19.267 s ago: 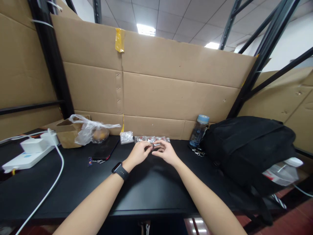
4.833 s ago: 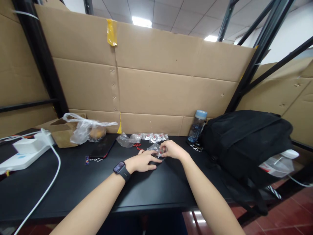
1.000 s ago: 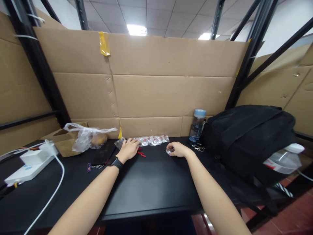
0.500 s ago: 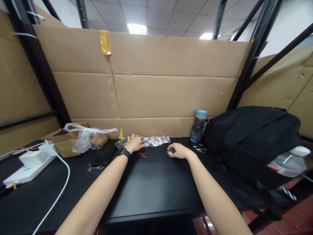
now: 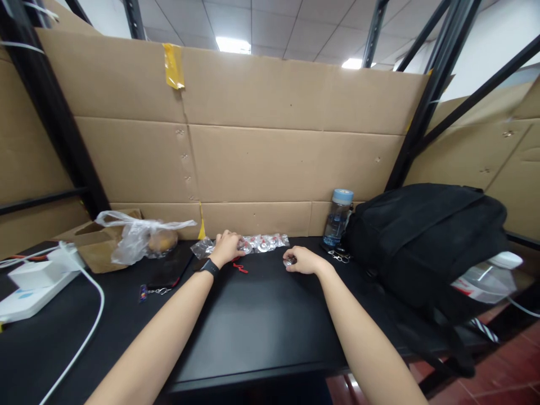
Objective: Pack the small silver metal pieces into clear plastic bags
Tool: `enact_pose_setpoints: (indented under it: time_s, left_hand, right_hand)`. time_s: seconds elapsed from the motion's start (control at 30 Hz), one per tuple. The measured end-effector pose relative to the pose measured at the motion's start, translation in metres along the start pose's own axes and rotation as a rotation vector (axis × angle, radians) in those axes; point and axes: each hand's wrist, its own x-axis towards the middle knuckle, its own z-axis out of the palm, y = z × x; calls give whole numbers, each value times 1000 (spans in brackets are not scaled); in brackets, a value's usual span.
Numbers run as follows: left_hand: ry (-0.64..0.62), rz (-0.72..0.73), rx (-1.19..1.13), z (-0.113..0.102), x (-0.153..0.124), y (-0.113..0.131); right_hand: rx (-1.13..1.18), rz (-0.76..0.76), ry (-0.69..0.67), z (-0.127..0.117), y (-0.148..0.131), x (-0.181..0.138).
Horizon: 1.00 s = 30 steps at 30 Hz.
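Observation:
My left hand (image 5: 226, 246) reaches to the back of the black table (image 5: 253, 315) and rests on the left end of a row of small clear packets (image 5: 265, 243) with red and silver parts inside. A crumpled clear bag (image 5: 201, 247) lies just left of that hand. Small red twist ties (image 5: 239, 268) lie in front of it. My right hand (image 5: 301, 261) sits further right, fingers closed on a small silver part (image 5: 289, 261). A black watch (image 5: 206, 267) is on my left wrist.
A blue-capped water bottle (image 5: 338, 220) and keys (image 5: 337, 256) stand beside a black backpack (image 5: 426, 242) at right. A phone (image 5: 169, 270), a plastic bag with food (image 5: 141, 239), a brown box (image 5: 95, 250), and a white power strip (image 5: 29, 284) with cable lie left. Cardboard walls the back.
My left hand has moved from the table's middle to the packets at the back and stays there. My right hand has kept the small part and hardly moved. The camera shifted slightly.

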Motion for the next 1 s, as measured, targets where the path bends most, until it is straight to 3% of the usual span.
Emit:
enact_pose_setpoints:
  time_s: [0.17,0.27,0.5,0.63,0.83,1.0]
  left_hand:
    - [100,-127,81,-9,-8,1]
    - [79,-197,97,-6,-11,-3]
    - [23,-333,-195,3,-8,-7]
    - [133,-256,-314,-7,-10,-1]
    - [212,6,-399,-32,-22,22]
    - [225,171,-555,-45,-33,39]
  right_hand:
    - [6,-48,117,5,-1,4]
    - [26,-75,114,8,-5,5]
    - [30,-68,92,12,-6,5]
    - [113,-104,151,16,-11,8]
    - [496,-193,333,30,-32,17]
    - [955,-77,265,39,-44,22]
